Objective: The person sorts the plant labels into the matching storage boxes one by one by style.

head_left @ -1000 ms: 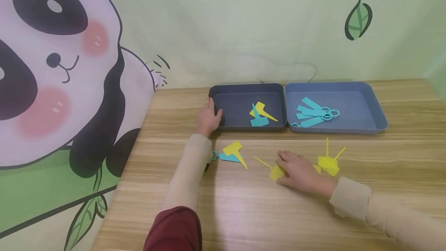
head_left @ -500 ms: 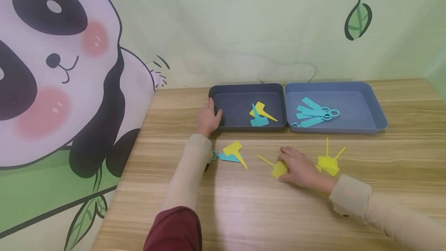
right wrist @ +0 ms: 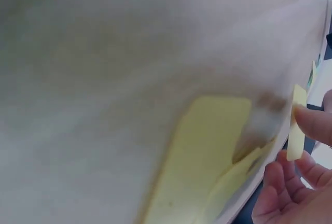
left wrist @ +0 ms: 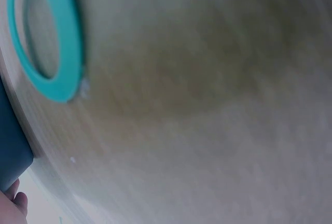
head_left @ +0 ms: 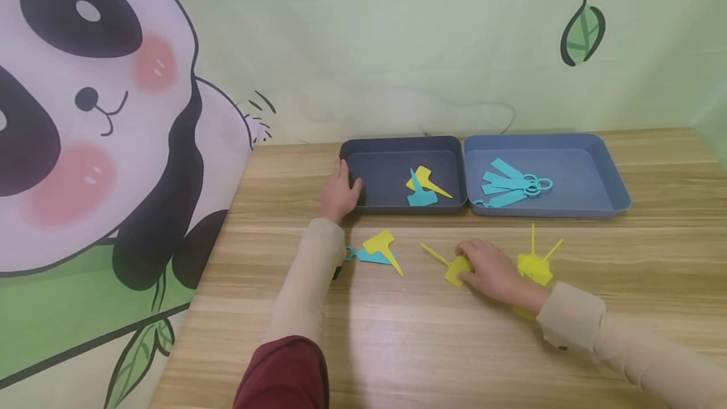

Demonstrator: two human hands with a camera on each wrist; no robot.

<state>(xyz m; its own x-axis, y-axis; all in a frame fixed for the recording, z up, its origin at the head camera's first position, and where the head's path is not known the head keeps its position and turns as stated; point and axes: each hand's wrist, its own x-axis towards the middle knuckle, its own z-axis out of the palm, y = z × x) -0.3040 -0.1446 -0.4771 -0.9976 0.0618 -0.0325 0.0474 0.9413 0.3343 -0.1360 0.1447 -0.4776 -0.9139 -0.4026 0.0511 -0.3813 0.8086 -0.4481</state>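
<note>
"While the dark tray [head_left: 377, 175] is being touched at its left end by the left hand [head_left: 339, 195], fingers extended, what is being held?"

"A yellow tag [head_left: 457, 272] is being pinched over the tabletop [head_left: 409, 346] by the right hand [head_left: 493, 271]."

"And why is it being gripped by its broad end?"

"Perhaps a surer hold is being sought; the tray is presumably being steadied."

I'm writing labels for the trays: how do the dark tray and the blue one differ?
The dark tray is deep navy; the blue tray is paler. The dark tray looks smaller than the blue tray. The dark tray holds a yellow tag and a teal tag; the blue tray holds teal ringed tags. Both are shallow and round-cornered.
</note>
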